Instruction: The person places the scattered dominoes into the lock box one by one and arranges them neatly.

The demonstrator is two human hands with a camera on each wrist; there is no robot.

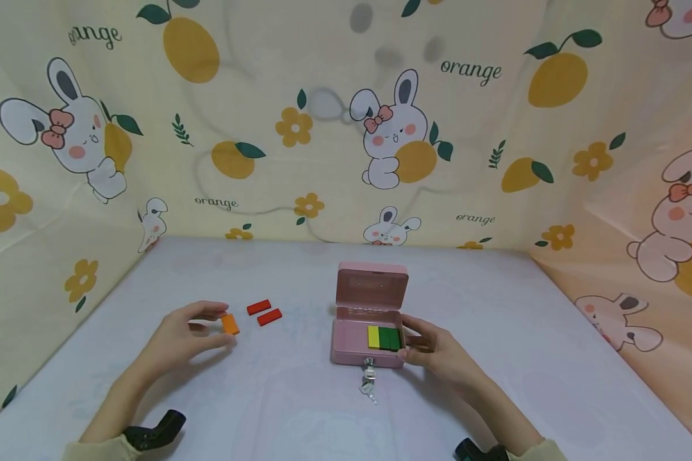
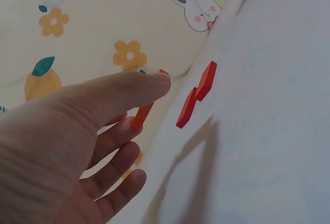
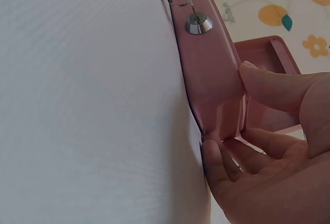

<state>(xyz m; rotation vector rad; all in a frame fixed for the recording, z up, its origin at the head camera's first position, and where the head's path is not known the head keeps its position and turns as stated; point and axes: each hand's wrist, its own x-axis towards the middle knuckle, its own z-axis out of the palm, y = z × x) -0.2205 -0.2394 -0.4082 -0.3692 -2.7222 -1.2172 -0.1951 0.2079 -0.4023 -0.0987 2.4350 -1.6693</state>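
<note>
My left hand (image 1: 175, 334) pinches an orange block (image 1: 230, 324) between thumb and fingertips, above the left part of the table. In the left wrist view the block's narrow edge shows below the thumb, and the other fingers stand apart from it. My right hand (image 1: 441, 349) holds the right side of a pink metal cash box (image 1: 348, 346), its thumb at the front corner. The box's lid (image 1: 371, 288) stands up at the back. Inside, a yellow block (image 1: 373, 337) lies beside green blocks (image 1: 389, 339) at the right.
Two red blocks (image 1: 259, 307) lie close together on the white table (image 1: 300, 410), just right of the left hand. A key ring with keys (image 1: 368, 388) hangs from the lock (image 3: 199, 24) at the box's front. Behind rises a printed cloth (image 1: 323, 57).
</note>
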